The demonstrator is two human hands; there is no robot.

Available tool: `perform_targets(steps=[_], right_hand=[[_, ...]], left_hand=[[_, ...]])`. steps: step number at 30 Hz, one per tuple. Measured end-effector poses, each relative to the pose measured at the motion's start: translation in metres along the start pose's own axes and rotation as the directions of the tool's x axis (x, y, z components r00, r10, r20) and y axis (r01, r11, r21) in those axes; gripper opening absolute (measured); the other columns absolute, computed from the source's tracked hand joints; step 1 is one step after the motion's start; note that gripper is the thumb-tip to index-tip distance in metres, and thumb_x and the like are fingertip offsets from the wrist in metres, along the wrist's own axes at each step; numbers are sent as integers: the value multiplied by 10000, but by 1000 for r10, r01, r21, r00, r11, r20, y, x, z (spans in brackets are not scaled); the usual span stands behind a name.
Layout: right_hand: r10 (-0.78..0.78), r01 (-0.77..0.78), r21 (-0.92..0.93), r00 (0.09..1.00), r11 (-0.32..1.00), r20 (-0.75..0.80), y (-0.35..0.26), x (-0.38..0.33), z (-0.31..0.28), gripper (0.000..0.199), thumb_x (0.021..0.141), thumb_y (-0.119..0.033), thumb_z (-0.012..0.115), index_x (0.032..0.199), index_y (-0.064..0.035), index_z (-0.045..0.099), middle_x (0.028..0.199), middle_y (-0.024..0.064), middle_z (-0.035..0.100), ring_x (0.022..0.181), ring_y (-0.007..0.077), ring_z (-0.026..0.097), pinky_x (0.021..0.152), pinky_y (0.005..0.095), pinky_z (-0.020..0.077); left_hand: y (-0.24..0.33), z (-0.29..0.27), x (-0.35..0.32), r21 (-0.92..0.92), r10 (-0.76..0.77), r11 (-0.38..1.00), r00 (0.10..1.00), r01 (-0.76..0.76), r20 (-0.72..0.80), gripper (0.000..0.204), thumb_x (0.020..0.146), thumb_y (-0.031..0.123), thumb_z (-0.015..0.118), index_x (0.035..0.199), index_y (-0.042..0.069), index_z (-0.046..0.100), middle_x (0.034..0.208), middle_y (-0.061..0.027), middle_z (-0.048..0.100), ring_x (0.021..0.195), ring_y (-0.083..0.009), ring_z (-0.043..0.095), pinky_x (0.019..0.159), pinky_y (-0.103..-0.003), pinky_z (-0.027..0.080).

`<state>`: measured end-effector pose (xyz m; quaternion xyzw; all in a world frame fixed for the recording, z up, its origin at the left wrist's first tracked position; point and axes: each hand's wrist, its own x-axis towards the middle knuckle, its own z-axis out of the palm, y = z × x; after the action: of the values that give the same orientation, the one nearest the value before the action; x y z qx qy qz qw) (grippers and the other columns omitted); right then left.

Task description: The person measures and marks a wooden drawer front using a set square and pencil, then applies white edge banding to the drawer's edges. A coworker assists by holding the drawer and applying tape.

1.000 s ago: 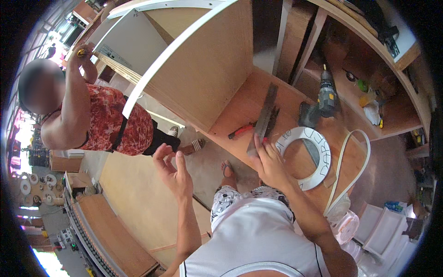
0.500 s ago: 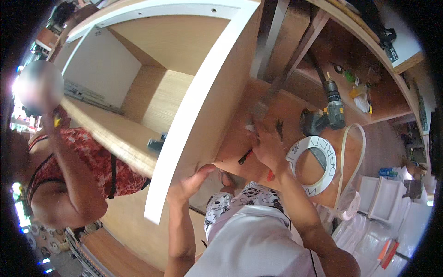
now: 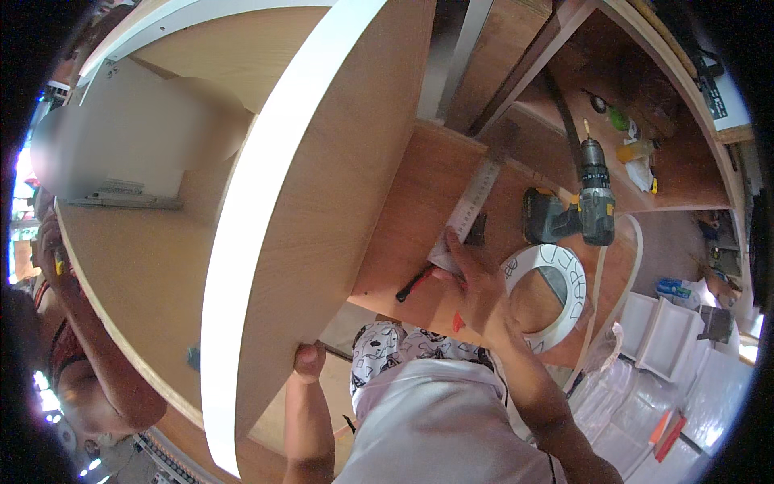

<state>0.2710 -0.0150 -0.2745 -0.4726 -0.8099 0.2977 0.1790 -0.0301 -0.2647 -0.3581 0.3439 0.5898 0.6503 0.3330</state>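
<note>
A wooden cabinet (image 3: 322, 185) with a white front edge stands at my left. My left hand (image 3: 308, 363) grips the lower edge of its side panel; the thumb shows, and the other fingers are hidden behind the panel. My right hand (image 3: 476, 290) is closed on the near end of a metal ruler (image 3: 476, 194), which lies slanted over a brown wooden board (image 3: 419, 194). Beside that hand lies a tool with a red and black handle (image 3: 415, 284), partly covered by the fingers. A small dark piece (image 3: 477, 230) sits next to the ruler.
On the board lie a cordless drill (image 3: 595, 194) and a white ring with handwriting (image 3: 516, 266). A pale edging strip (image 3: 641, 242) curves at the right. White trays (image 3: 669, 339) stand lower right. Another person's arm (image 3: 105, 355) reaches along the cabinet's far left side.
The cabinet now appears farther left and lower in view. My left hand has gone from thumb outstretched to curled around the panel edge. The other person leans over the cabinet.
</note>
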Motion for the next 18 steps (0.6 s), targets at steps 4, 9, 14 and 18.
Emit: perform_targets(steps=[4, 9, 14, 18], right_hand=[[-36, 32, 88, 999, 996, 38, -7, 24, 33, 656, 994, -245, 829, 1589, -63, 620, 1292, 260, 751, 1164, 467, 710, 1008, 513, 593], [-59, 46, 185, 996, 982, 66, -35, 69, 63, 597, 1032, -229, 764, 1574, -28, 618, 1415, 287, 720, 1298, 480, 676, 1076, 531, 584], [-76, 79, 116, 997, 990, -30, -30, 75, 85, 595, 1042, -215, 716, 1585, 2, 608, 1470, 329, 683, 1379, 504, 646, 1173, 533, 520], [-173, 172, 218, 985, 961, -14, 5, 79, 99, 612, 1024, -184, 715, 1588, 23, 600, 1422, 361, 696, 1354, 520, 661, 1157, 533, 528]], left_hand=[[15, 17, 17, 22, 36, 999, 999, -36, 11, 630, 910, 554, 792, 1352, 129, 649, 1298, -133, 691, 1211, -308, 664, 1077, -522, 507], [28, 53, 49, 29, 157, 987, 986, -159, 65, 615, 900, 594, 772, 1325, 168, 645, 1277, -121, 682, 1208, -298, 657, 1084, -526, 496], [36, 87, 73, 20, 284, 958, 956, -286, 79, 600, 891, 633, 751, 1299, 208, 640, 1256, -109, 673, 1204, -288, 650, 1091, -529, 485], [35, 96, 71, 30, 330, 943, 943, -331, 39, 588, 883, 665, 734, 1278, 240, 637, 1239, -100, 666, 1201, -280, 644, 1097, -532, 476]])
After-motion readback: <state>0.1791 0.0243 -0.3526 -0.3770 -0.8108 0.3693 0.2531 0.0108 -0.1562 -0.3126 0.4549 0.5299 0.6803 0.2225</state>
